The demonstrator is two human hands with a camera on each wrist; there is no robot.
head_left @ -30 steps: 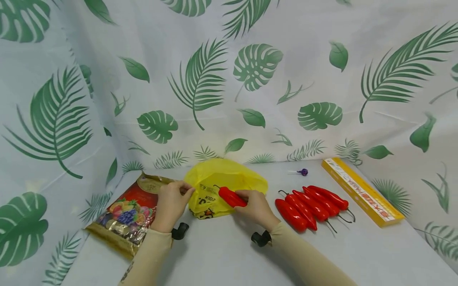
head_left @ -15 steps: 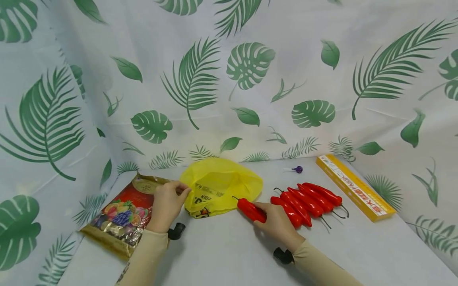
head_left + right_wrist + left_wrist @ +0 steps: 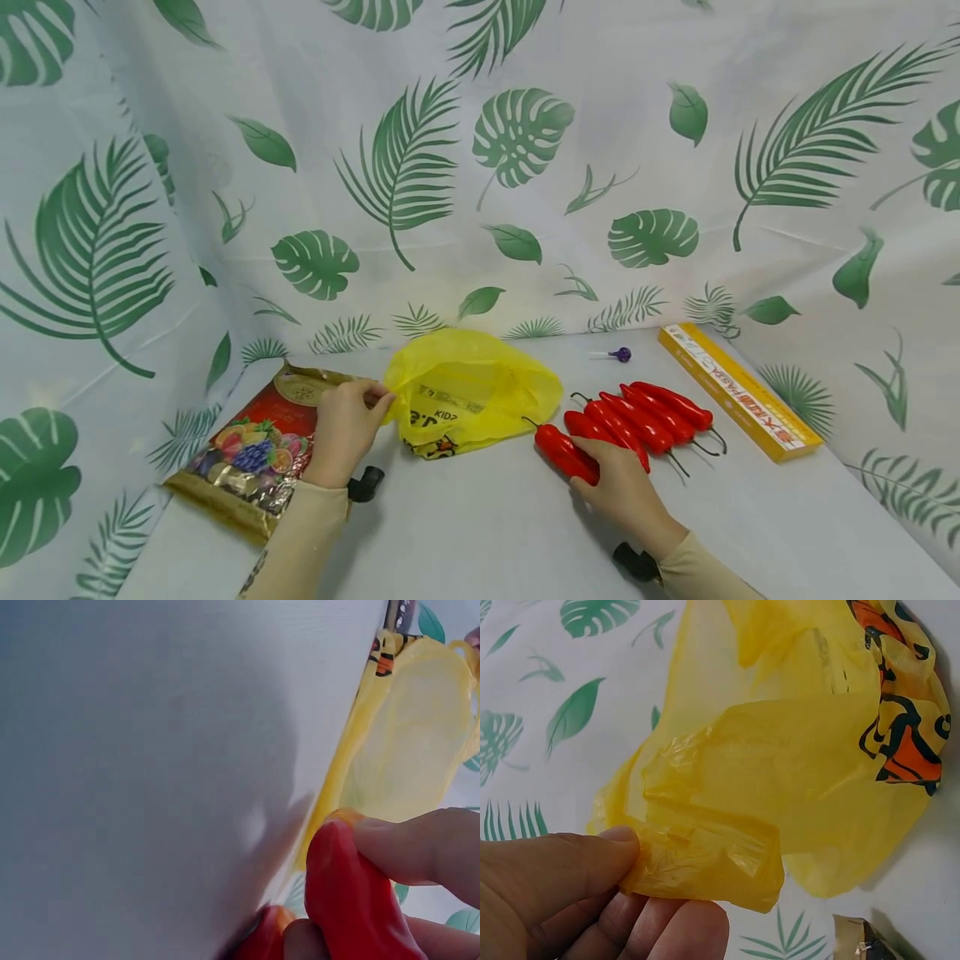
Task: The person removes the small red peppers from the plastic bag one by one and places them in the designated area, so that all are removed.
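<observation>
My left hand [image 3: 347, 429] pinches the left edge of a yellow plastic bag [image 3: 468, 387], thumb and fingers [image 3: 592, 859] clamped on the crumpled film [image 3: 705, 859]. The bag [image 3: 420, 742] lies open on the white table, printed with orange and black. My right hand [image 3: 618, 487] grips a red chili pepper [image 3: 566, 454] just right of the bag, beside a row of several red chili peppers [image 3: 645, 417]. In the right wrist view the held pepper [image 3: 352, 900] fills the bottom right between my fingers [image 3: 420, 844].
A red and gold snack bag [image 3: 258, 450] lies left of my left hand. A long yellow pasta box [image 3: 738, 392] lies at the right, and a small purple lollipop [image 3: 618, 355] behind the peppers. Leaf-patterned cloth [image 3: 480, 167] walls the table on three sides.
My right hand has carried the red pepper rightwards from the bag's mouth to beside the row of peppers. The left hand has kept its pinch on the bag's edge.
</observation>
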